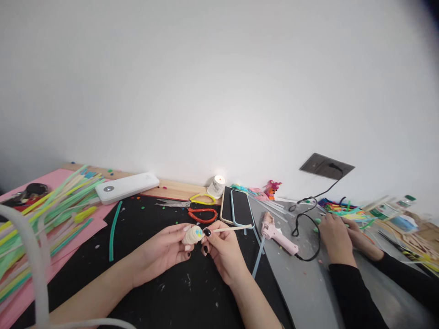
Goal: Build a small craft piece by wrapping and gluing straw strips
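Observation:
Above the black mat (pixel 137 283), my left hand (pixel 161 251) pinches a small cream-white coiled bundle (pixel 192 235) between thumb and fingers. The bundle looks like wound pipe cleaner and has blue and yellow bits at its right end. My right hand (pixel 222 251) is closed at that end, its thumb and fingers on a pale pipe cleaner (pixel 236 228) that sticks out to the right. Whether the strand joins the bundle is hidden by the fingers. Just behind my hands lie scissors (pixel 203 215) with red and yellow handles, and two phones (pixel 242 208).
Pipe cleaners (pixel 65 219) lie on pink paper (pixel 99 224) at left, beside a white device (pixel 126 187). A teal pipe cleaner (pixel 115 233) is on the mat. Rightward are a pink glue gun (pixel 279 235) with a black cord, a paper cup (pixel 216 187), and another person's hands (pixel 336 237).

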A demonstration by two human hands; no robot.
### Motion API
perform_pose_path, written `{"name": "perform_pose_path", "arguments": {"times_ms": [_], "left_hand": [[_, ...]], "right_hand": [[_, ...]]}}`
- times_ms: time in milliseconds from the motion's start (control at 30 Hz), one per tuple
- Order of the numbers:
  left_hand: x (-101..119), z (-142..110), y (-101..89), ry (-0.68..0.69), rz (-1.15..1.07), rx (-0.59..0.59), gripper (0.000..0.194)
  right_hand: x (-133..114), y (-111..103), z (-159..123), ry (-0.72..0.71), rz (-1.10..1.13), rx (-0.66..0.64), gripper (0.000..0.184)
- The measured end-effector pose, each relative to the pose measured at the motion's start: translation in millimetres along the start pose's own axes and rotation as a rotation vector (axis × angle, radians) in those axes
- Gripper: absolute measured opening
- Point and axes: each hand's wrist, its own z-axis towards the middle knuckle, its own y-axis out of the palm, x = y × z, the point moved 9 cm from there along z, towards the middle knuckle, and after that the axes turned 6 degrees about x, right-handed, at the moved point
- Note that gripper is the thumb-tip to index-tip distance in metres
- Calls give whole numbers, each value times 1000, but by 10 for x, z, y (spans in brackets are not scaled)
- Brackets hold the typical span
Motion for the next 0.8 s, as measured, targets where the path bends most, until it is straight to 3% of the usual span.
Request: {"name": "perform_pose_path", "arguments": {"times_ms": [233,467,600,800], "left_hand": [[-1,-39,43,16,217,-1,18],[-85,67,-133,48,559,74,21],[-61,80,-195,105,667,117,19],[-17,79,-244,125,747,184,19]], "right_hand": [[116,-10,7,125,38,-69,17],[89,-99,48,75,-250,-38,16],[15,-105,53,-53,-452,-36,14],[-336,65,-79,-474,-823,-63,19]]}}
